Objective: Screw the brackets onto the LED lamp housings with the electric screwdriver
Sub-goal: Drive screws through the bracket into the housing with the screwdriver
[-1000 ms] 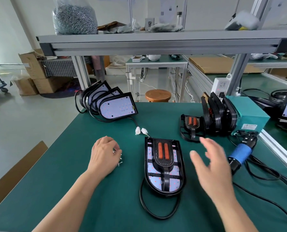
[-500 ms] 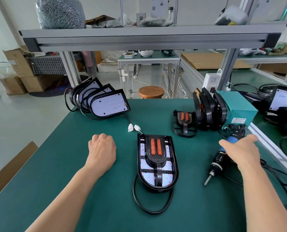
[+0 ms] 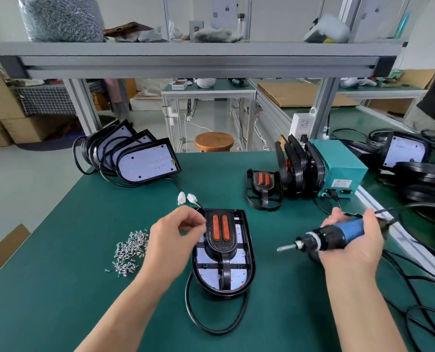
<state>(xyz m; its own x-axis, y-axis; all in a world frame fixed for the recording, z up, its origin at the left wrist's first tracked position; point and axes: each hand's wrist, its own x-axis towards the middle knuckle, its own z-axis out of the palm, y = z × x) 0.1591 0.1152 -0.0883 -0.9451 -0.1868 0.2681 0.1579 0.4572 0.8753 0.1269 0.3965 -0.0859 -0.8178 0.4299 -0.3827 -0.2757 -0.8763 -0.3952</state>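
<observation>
Holds the left hand (image 3: 170, 242) over the far-left corner of the LED lamp housing (image 3: 236, 273), wrist bent, thumb and forefinger pinched together (whether on anything, too small to tell). Grips the electric screwdriver (image 3: 348, 231) in the right hand (image 3: 350, 252), fingers wrapped round its blue barrel, off the table (image 3: 59, 288). Points its bit left toward the housing, long axis near level. Has the housing flat mid-table, bracket (image 3: 221, 246) up, rounded end nearest.

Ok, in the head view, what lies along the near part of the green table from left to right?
First the pile of loose screws → left hand → lamp housing with its bracket → electric screwdriver, gripped by the right hand.
</observation>
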